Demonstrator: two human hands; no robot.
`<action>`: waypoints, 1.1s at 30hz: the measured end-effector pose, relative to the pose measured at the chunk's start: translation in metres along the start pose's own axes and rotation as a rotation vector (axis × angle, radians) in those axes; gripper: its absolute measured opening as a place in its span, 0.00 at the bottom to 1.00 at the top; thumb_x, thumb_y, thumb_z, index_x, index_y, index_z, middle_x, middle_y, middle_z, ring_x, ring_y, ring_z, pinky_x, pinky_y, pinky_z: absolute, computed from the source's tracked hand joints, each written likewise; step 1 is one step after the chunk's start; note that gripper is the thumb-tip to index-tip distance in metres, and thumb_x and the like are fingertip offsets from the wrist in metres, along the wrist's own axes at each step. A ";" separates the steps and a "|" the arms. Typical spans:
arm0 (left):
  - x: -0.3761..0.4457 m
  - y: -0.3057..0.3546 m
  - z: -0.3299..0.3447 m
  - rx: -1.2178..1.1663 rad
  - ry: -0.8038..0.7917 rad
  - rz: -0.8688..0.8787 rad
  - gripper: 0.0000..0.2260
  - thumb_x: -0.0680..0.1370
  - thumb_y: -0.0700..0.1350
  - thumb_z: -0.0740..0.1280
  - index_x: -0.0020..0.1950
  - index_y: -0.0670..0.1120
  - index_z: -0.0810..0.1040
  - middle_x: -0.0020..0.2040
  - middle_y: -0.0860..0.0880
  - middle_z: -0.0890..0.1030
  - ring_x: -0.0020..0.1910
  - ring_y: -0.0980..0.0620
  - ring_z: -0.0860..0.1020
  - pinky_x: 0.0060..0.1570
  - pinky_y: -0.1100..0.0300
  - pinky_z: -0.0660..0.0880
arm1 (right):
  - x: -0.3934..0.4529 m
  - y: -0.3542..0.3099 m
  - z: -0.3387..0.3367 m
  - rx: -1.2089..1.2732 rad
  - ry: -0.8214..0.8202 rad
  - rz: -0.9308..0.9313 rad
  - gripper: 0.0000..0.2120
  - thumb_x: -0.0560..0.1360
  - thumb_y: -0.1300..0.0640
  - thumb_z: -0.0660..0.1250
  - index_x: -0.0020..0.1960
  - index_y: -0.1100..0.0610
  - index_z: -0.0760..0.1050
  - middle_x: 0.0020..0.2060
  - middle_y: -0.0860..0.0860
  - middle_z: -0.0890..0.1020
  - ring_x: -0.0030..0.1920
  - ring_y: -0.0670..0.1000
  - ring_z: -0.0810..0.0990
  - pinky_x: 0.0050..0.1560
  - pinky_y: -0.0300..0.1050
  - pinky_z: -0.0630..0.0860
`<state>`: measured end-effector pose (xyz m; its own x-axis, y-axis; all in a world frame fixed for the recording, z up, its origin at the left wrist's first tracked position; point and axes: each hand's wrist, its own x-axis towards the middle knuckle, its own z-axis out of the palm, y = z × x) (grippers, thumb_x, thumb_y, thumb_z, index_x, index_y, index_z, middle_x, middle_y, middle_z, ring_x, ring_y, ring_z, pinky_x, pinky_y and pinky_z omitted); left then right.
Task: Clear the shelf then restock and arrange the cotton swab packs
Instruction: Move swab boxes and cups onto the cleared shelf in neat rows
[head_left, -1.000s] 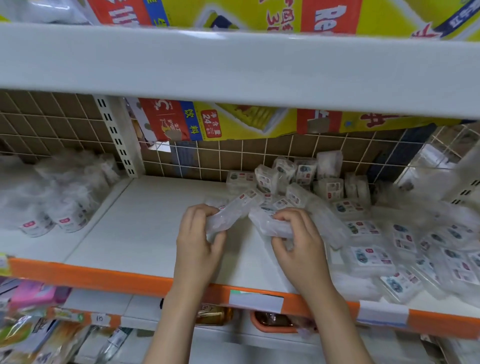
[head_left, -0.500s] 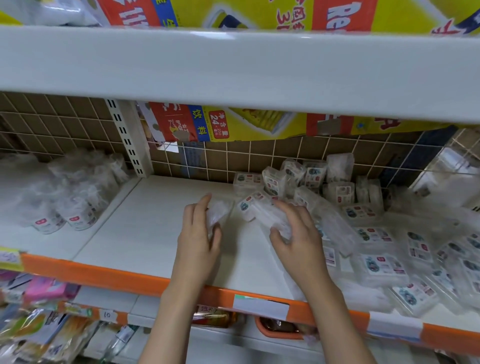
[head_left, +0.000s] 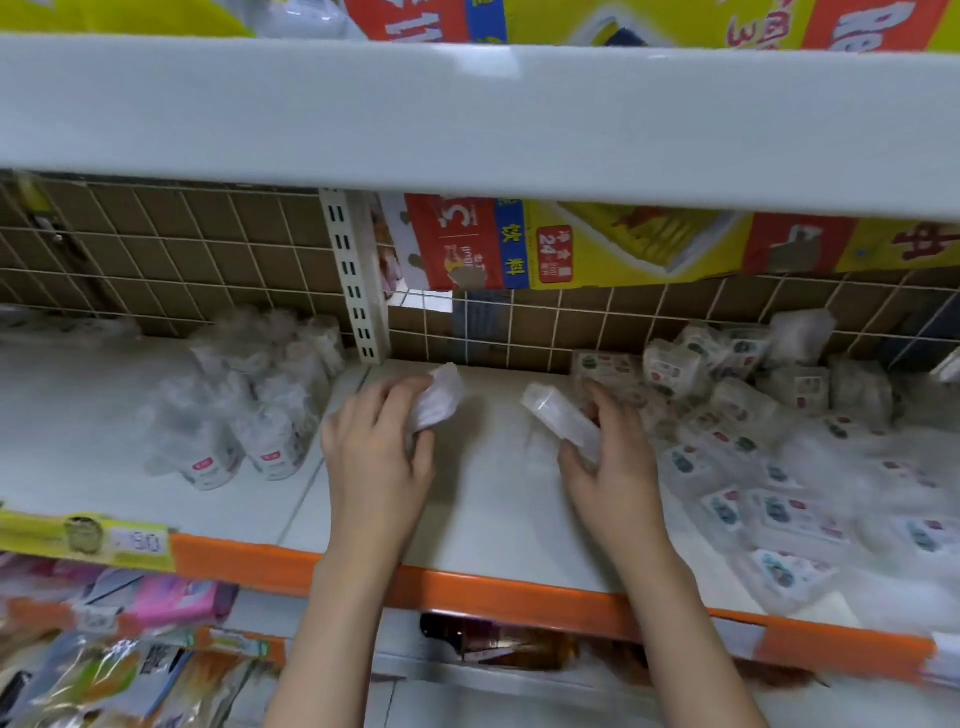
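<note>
Each hand grips one pack over the bare shelf (head_left: 498, 499): the left hand (head_left: 376, 457) and its pack (head_left: 439, 397) sit nearer the upright (head_left: 358, 291) than the right hand (head_left: 615, 462), whose pack (head_left: 558, 418) lies slanting back-left.

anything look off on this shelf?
Yes: the swab packs on the right lie in a loose heap, tilted and overlapping, not in rows. The left hand and right hand each hold one pack over the bare shelf.

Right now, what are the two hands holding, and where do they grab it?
Each holds one clear cotton swab pack: left hand grips the left pack by its near end, right hand the right pack likewise.
</note>
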<state>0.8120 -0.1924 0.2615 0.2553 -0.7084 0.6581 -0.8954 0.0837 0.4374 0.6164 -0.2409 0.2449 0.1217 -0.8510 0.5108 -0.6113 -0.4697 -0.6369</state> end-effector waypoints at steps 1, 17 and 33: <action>0.005 -0.016 -0.010 0.013 0.013 0.001 0.19 0.67 0.40 0.65 0.57 0.48 0.77 0.55 0.48 0.79 0.53 0.47 0.73 0.45 0.58 0.58 | -0.001 -0.011 0.012 -0.019 0.004 -0.023 0.23 0.71 0.67 0.67 0.66 0.60 0.71 0.53 0.55 0.73 0.50 0.43 0.67 0.51 0.18 0.56; 0.027 -0.113 -0.056 -0.197 -0.052 -0.161 0.19 0.74 0.47 0.62 0.65 0.48 0.71 0.50 0.38 0.78 0.50 0.40 0.72 0.45 0.60 0.62 | -0.002 -0.088 0.090 0.090 -0.063 0.074 0.16 0.71 0.63 0.68 0.52 0.50 0.66 0.46 0.51 0.76 0.44 0.50 0.74 0.41 0.40 0.65; 0.042 -0.180 -0.096 -0.088 -0.006 -0.037 0.16 0.75 0.49 0.61 0.63 0.50 0.70 0.49 0.41 0.80 0.47 0.44 0.74 0.44 0.56 0.66 | 0.015 -0.116 0.136 0.023 -0.102 -0.001 0.18 0.71 0.57 0.63 0.61 0.55 0.71 0.50 0.51 0.77 0.47 0.48 0.74 0.43 0.35 0.66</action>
<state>1.0190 -0.1694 0.2691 0.2849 -0.7160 0.6373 -0.8500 0.1186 0.5133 0.7957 -0.2309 0.2483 0.2014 -0.8696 0.4508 -0.5931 -0.4746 -0.6504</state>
